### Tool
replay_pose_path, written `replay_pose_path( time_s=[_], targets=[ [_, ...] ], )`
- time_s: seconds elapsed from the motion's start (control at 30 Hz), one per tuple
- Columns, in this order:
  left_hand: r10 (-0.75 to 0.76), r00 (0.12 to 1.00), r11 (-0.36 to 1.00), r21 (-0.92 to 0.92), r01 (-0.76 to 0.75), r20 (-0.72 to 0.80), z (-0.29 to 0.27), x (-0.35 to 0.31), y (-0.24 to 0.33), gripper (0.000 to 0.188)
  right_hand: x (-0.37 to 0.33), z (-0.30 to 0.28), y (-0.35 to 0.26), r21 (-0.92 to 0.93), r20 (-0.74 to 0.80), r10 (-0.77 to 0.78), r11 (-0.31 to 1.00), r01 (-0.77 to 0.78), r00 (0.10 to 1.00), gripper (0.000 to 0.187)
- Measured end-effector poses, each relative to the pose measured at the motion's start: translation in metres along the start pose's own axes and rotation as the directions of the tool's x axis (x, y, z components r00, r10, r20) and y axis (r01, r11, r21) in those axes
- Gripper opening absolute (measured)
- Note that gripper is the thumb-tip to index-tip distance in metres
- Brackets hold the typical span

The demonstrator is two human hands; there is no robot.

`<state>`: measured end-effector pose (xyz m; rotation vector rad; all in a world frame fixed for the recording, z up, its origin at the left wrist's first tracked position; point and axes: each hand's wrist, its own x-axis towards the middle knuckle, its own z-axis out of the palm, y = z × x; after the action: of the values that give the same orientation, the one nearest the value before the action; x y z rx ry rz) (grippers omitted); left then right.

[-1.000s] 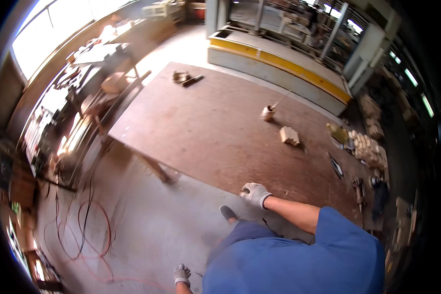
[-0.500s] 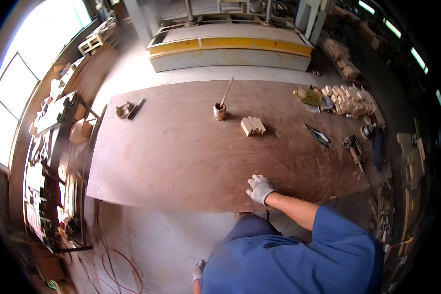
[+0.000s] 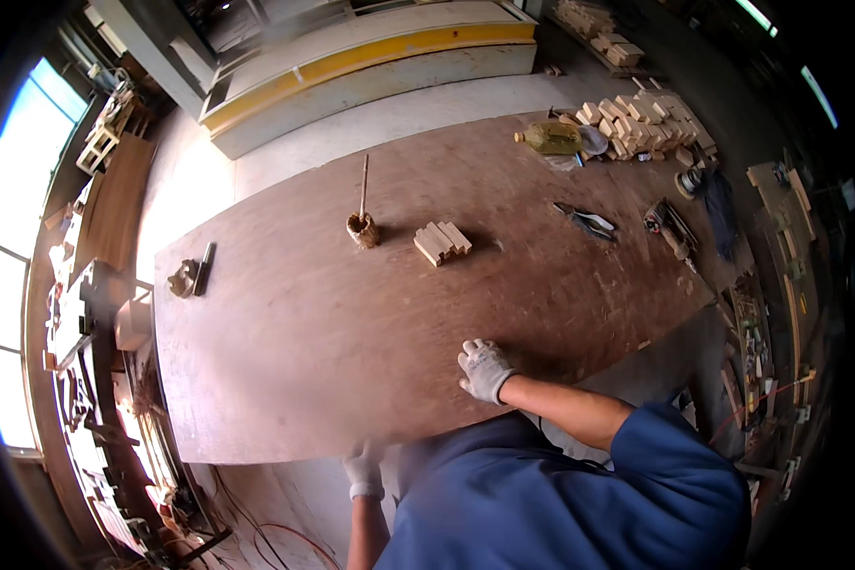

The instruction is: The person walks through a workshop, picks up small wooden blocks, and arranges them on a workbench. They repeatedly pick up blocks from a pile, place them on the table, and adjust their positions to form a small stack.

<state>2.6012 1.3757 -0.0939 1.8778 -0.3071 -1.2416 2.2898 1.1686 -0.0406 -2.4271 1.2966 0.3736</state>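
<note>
Open surface is stretching left of the right hand; ahead, blocks and a pot are standing in the way.

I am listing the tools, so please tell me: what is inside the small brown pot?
A thin stick stands in the pot, its upper part above the rim. The pot's wall hides the lower end and any deeper contents.

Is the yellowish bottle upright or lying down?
Lying down: the bottle stretches lengthwise along the table, its neck pointing left.
</note>
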Motion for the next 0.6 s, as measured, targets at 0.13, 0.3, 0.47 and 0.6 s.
replay_pose_path(
  time_s=[0.13, 0.3, 0.47, 0.6],
  targets=[
    [0.065, 0.979, 0.994, 0.071, -0.080, 0.194, 0.032, 0.043, 0.040, 0.020, 0.008, -0.005, -0.002, 0.045, 0.035, 0.078, 0.996, -0.080, 0.996, 0.046],
    [0.190, 0.902, 0.923, 0.243, -0.299, 0.389, 0.050, 0.115, 0.018, 0.024, 0.022, -0.007, 0.006, 0.261, 0.017, 0.206, 0.944, -0.203, 0.978, 0.047],
    [0.157, 0.835, 0.910, 0.250, -0.330, 0.528, 0.045, 0.151, 0.006, 0.025, 0.044, 0.007, 0.033, 0.728, 0.069, 0.469, 0.580, -0.366, 0.880, 0.030],
    [0.056, 0.869, 0.944, 0.258, -0.207, 0.491, 0.038, 0.160, -0.004, 0.025, 0.087, 0.018, 0.077, 0.936, 0.295, 0.597, -0.021, -0.352, 0.747, 0.021]
  ],
)
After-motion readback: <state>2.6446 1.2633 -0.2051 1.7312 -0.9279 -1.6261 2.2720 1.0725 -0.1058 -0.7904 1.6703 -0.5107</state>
